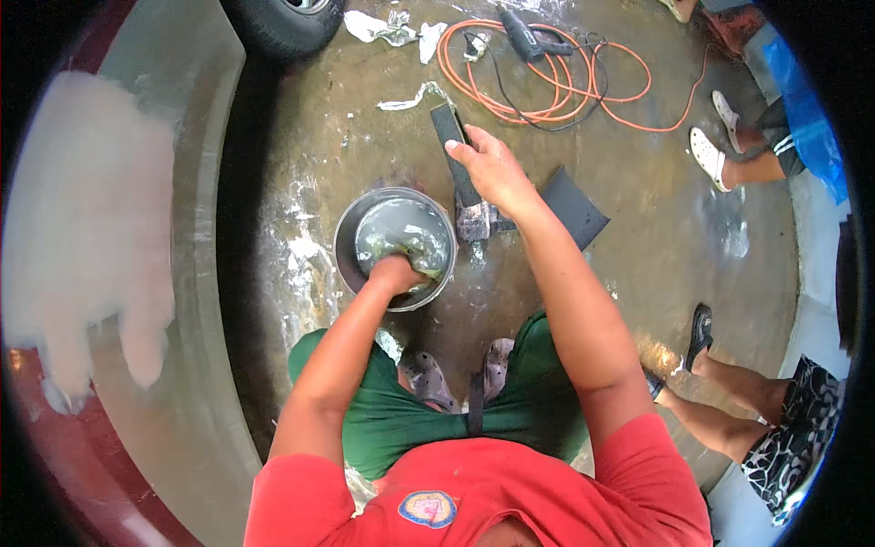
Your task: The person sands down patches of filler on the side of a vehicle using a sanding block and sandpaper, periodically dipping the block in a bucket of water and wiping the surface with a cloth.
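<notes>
My left hand point(396, 273) reaches down into a round metal bucket point(347, 235) of cloudy water. Its fingers are under the surface, beside a pale greenish thing point(428, 259) that I cannot make out. To the right of the bucket, my right hand point(492, 170) is closed around a long dark sanding block point(453, 150), its thumb lying across the top. The block's near end meets a wet, whitish-grey blocky piece point(474, 221) standing by the bucket. A dark grey sheet point(572, 208), perhaps sandpaper, lies behind my right forearm.
A grey-and-red car body panel point(182, 228) with a whitish patch rises along the left, with a tire point(290, 25) at the top. A coiled orange cord point(460, 77) and a dark power tool point(521, 36) lie on the wet floor. Two people's legs point(761, 167) point(729, 392) show at right.
</notes>
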{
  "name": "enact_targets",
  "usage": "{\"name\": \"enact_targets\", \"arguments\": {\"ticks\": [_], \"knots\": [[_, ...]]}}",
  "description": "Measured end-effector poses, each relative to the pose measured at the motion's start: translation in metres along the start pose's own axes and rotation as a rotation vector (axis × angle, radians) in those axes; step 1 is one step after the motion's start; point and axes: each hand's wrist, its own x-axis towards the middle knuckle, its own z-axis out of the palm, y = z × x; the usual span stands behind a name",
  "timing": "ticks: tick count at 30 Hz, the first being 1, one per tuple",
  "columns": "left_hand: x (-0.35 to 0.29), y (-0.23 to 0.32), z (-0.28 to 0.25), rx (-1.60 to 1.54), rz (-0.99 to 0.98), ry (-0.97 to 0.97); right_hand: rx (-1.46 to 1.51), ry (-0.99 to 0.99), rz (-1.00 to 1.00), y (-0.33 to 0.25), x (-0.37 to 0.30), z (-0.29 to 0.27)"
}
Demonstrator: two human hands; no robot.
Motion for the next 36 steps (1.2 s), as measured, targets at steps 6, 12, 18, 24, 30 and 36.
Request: {"name": "enact_targets", "arguments": {"ticks": [6,12,18,24,30,36], "knots": [[0.003,-0.02,-0.027,0.002,0.113,-0.061,0.135,0.093,0.216,0.012,-0.02,-0.008],[-0.059,-0.025,-0.099,0.281,0.369,-0.334,0.693,0.02,0.538,0.008,-0.103,-0.014],[-0.205,0.028,-0.149,-1.608,-0.197,-0.049,0.756,0.07,0.888,-0.031,-0.186,0.007],[-0.338,0.109,-0.211,-1.693,-0.215,0.184,0.243,0.052,0.683,-0.075,-0.188,0.046],[-0.43,0.195,-0.241,-1.144,-0.07,0.679,-0.15,-0.13,0.212,-0.137,-0.178,0.072],[-0.47,0.181,-0.27,-1.575,0.061,0.711,-0.505,-0.249,0.098,-0.262,-0.191,0.037]]}}
